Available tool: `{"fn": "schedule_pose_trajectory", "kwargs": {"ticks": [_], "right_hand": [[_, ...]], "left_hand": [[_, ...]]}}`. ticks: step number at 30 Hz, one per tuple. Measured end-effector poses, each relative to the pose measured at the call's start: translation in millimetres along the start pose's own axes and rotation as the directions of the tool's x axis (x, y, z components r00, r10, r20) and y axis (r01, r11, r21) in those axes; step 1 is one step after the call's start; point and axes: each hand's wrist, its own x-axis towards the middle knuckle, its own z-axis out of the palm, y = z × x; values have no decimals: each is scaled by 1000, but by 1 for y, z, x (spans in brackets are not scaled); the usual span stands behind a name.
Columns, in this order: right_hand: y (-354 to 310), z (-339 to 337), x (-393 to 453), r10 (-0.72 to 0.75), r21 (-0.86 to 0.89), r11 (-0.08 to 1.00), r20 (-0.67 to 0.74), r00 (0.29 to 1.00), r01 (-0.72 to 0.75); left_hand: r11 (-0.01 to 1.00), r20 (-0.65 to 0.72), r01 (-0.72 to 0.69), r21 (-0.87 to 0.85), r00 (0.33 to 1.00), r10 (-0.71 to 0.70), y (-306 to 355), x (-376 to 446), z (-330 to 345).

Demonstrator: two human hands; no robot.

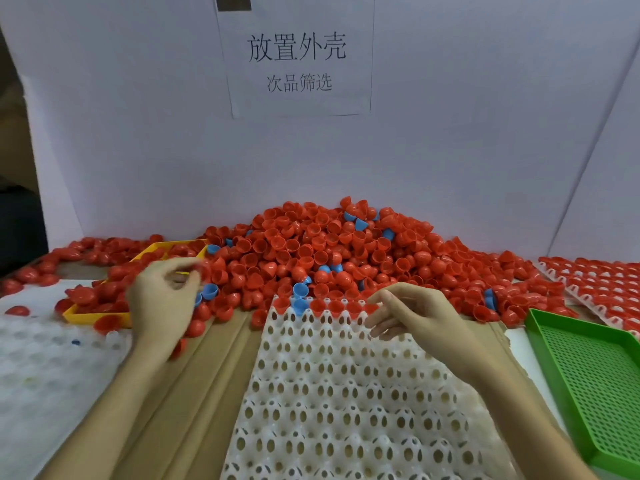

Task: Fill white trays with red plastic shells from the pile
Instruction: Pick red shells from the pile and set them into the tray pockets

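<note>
Nearest the head camera, a white tray [346, 393] is lying on cardboard, its far row already holding red shells [341, 306]. Hovering over that row, the right hand [412, 317] is hanging loosely spread, holding nothing. Blurred beside the pile [329, 251], the left hand [162, 299] is curling; its grip is unclear

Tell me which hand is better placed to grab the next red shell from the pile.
Probably the left hand: it is at the edge of the red shell pile, beside the yellow tray. The right hand hovers with loose fingers over the white tray, nearer its empty cups.
</note>
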Motion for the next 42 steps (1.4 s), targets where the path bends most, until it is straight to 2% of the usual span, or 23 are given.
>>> {"fn": "schedule_pose_trajectory", "kwargs": {"ticks": [2,4,7,9,11,14,15,16,18,21,23,25,28,32,35,37,39,42], "right_hand": [[2,-2,1,7,0,1000,-10,1000,-7],[5,-2,2,15,-13,1000,-13,1000,-15],[8,-4,2,27,-15,1000,-21,999,-28],[9,-7,3,30,-14,999,-35,999,-30],[11,-9,4,33,-11,999,-53,998,-34],[12,-9,4,33,-10,999,-60,998,-34],[12,-10,4,34,-17,999,-59,998,-35],[13,-10,5,36,-22,999,-58,998,-38],[13,-9,5,41,-29,999,-51,998,-42],[13,-9,4,44,-35,998,-43,998,-46],[11,-9,4,43,-33,998,-45,998,-45],[8,-9,2,41,-40,998,-44,998,-43],[0,-5,-2,-15,-90,996,-7,1000,15],[-16,6,-9,-95,-15,995,223,970,101],[-23,9,-11,-114,-52,989,325,939,138],[-25,8,-13,-90,-69,991,304,948,116],[-25,7,-13,-84,-113,986,275,958,119],[-22,10,-12,-94,-166,977,224,970,133]], "left_hand": [[961,-134,-26,274,989,65,-24,13,-20],[872,-79,-36,489,993,86,-40,16,-27],[785,59,-84,614,996,61,-37,12,-20],[810,140,-190,554,981,135,-27,8,-12],[879,276,-299,370,939,203,-14,1,0],[921,583,-343,184,792,179,-9,-20,22],[912,643,-366,186,747,169,-13,-26,29],[896,663,-394,205,729,169,-18,-31,36],[879,640,-411,242,749,174,-24,-35,43],[893,543,-366,263,821,176,-24,-34,44],[909,457,-359,212,859,233,-19,-34,41],[915,372,-392,96,867,332,-2,-34,36],[865,344,-487,-125,796,498,30,-39,32],[775,444,-557,-296,638,629,62,-60,34],[754,465,-605,-255,607,644,68,-65,32],[705,484,-684,-187,560,672,68,-66,30],[609,522,-789,-82,487,700,67,-67,29],[512,550,-859,-7,424,720,66,-74,32]]}}
